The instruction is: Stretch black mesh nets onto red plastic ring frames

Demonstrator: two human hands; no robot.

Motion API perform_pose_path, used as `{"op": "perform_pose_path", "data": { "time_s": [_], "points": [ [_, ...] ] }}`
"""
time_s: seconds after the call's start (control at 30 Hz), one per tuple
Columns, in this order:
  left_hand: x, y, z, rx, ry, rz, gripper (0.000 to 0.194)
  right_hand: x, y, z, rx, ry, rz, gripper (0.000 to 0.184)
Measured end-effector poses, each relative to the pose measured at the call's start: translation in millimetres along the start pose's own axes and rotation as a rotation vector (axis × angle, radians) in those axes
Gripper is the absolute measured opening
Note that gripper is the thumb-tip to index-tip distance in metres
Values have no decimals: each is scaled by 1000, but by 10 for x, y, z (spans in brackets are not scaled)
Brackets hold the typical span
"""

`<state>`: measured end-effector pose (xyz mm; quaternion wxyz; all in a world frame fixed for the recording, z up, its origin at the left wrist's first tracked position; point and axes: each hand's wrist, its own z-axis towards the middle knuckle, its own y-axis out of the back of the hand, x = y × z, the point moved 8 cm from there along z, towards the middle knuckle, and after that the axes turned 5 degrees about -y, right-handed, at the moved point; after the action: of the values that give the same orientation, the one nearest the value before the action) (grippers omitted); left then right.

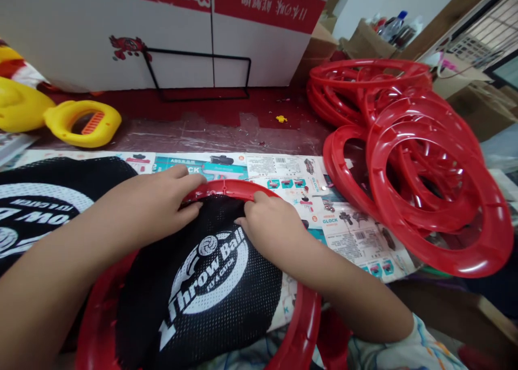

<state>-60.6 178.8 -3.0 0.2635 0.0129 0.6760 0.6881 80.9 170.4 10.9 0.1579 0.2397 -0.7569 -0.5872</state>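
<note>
Across a red plastic ring (301, 319) lies a black mesh cloth (251, 305) printed "Throw Ball" in white. My left hand (178, 197) grips the mesh and the ring's far rim, thumb below and fingers on top. To its right, my right hand (265, 216) pinches the cloth's edge against the same rim. The mesh covers most of the ring's opening; its lower right edge hangs free inside the ring. The ring's near part runs out of view at the bottom. Beside my left forearm lies another printed black mesh piece (97, 170).
A pile of red rings (441, 240) stands at the right. Yellow plastic parts (91, 138) lie at the left. Behind are a large white and red carton (259, 52) and a black wire frame (198, 54). Printed cardboard sheets (279, 168) cover the table's near part.
</note>
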Motion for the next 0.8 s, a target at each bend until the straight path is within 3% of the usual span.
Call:
{"op": "perform_pose_path", "data": {
  "time_s": [0.1,0.3,0.47,0.57,0.8],
  "points": [
    [-102,-16,18,59,-23,173,29,1,-27,15,8,-17,26,21],
    [-293,-1,120,-74,-133,-214,28,-56,81,8,-47,-26,186,16],
    [-293,-115,182,20,-127,-383,21,-162,127,26,-36,-35,529,19],
    [-279,-98,197,16,-129,-401,15,-184,152,49,-71,10,708,12],
    [-261,-108,209,-28,-138,-362,16,-331,218,113,-174,-81,641,14]
  ]
}}
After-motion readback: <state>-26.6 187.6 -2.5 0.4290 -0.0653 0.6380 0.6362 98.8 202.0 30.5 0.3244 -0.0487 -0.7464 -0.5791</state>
